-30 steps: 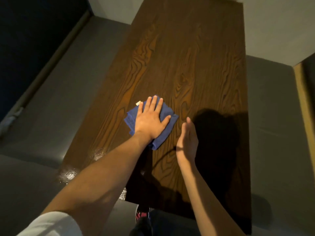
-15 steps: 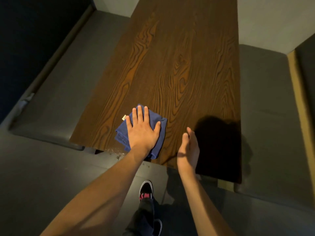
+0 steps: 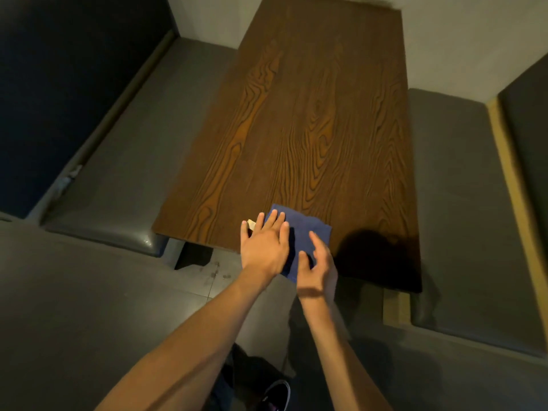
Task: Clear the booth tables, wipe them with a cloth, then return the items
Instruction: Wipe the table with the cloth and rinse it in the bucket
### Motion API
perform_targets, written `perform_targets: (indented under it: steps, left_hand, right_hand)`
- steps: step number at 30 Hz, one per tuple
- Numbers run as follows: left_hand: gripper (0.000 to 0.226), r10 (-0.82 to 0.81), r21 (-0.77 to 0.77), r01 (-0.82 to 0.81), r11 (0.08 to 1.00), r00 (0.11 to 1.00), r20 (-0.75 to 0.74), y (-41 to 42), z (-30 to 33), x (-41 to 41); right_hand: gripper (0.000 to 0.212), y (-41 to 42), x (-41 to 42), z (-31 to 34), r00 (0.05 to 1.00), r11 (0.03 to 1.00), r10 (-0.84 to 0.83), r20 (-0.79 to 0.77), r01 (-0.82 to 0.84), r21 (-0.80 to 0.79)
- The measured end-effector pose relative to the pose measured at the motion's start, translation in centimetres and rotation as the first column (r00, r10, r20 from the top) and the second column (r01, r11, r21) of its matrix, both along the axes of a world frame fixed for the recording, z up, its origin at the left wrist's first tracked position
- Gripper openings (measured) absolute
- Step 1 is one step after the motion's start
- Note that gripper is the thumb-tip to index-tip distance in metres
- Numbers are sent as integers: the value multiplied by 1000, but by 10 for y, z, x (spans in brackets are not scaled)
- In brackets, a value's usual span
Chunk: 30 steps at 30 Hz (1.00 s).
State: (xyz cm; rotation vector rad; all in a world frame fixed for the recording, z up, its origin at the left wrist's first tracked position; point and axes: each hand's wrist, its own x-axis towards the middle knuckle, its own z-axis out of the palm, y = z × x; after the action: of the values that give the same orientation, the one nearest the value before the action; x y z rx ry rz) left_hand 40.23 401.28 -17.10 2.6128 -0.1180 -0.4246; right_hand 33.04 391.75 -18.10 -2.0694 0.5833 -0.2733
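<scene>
A folded blue cloth (image 3: pixel 311 232) with a small pale tag lies at the near edge of the dark wooden booth table (image 3: pixel 311 120). My left hand (image 3: pixel 264 247) lies flat on the cloth's left part, fingers straight and spread. My right hand (image 3: pixel 315 266) sits at the cloth's near right corner, at the table edge, with fingers loosely bent over the cloth. Whether it holds the cloth is unclear. The cloth's near edge hangs slightly past the table edge.
Grey padded bench seats run along the left (image 3: pixel 112 173) and right (image 3: pixel 462 209) of the table. A white wall stands behind it. Grey floor tiles (image 3: pixel 89 321) and my dark shoe (image 3: pixel 274 396) are below.
The cloth and my left hand have slid back to the table's near edge. My right hand has moved left onto the cloth's near right corner. The view has pulled back from the table.
</scene>
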Motion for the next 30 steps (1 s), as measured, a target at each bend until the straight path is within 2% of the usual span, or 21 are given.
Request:
perform_targets:
  steps: [3, 5, 7, 10, 13, 15, 16, 18, 19, 20, 22, 24, 27, 30]
  left_hand:
    - [58, -67, 60, 63, 996, 996, 64, 31, 2, -4]
    - [71, -56, -7, 57, 998, 994, 92, 58, 3, 0]
    - [75, 23, -49, -17, 999, 993, 113, 91, 4, 11]
    - [78, 183, -84, -172, 982, 971, 153, 146, 4, 38]
    - [77, 377, -187, -348, 919, 914, 153, 200, -1, 72]
    - [63, 472, -330, -451, 829, 881, -19, 226, -9, 94]
    - [55, 509, -416, -528, 740, 845, -166, 239, -13, 109]
    - [49, 508, -541, -702, 463, 710, -487, 253, -16, 129]
    - [47, 481, -550, -762, 342, 644, -595, 262, -19, 140]
    - [45, 454, -546, -789, 283, 612, -648, 267, -24, 147]
    - [46, 442, -532, -796, 288, 603, -664, 281, -32, 163]
    - [52, 421, -527, -786, 321, 618, -664, 293, -38, 176]
    - [49, 362, -531, -761, 371, 646, -672, 299, -41, 194]
    - [44, 286, -582, -677, 450, 727, -625, 291, -35, 212]
  right_hand:
    - [54, 23, 23, -6, 984, 992, 126, -126, -128, -14]
    - [59, 40, 37, -14, 976, 971, 117, -186, -152, -184]
    - [60, 59, 48, -22, 971, 903, 102, -216, -182, -389]
    - [54, 84, 74, -27, 950, 836, 126, -287, -257, -485]
    - [46, 119, 103, -33, 954, 753, 224, -197, -298, -587]
    - [46, 154, 119, -34, 926, 703, 331, -183, -371, -607]
    - [45, 177, 130, -36, 910, 686, 377, -174, -400, -608]
    - [41, 212, 143, -37, 882, 672, 457, -111, -424, -607]
    - [39, 228, 153, -38, 855, 654, 510, -91, -454, -605]
    - [40, 237, 160, -40, 821, 621, 563, -93, -495, -608]
    - [45, 245, 181, -41, 740, 529, 659, -134, -583, -616]
    - [58, 242, 208, -39, 708, 482, 681, -188, -626, -612]
    - [76, 231, 253, -32, 768, 504, 526, -365, -628, -594]
    - [69, 226, 281, -27, 866, 534, 320, -385, -500, -682]
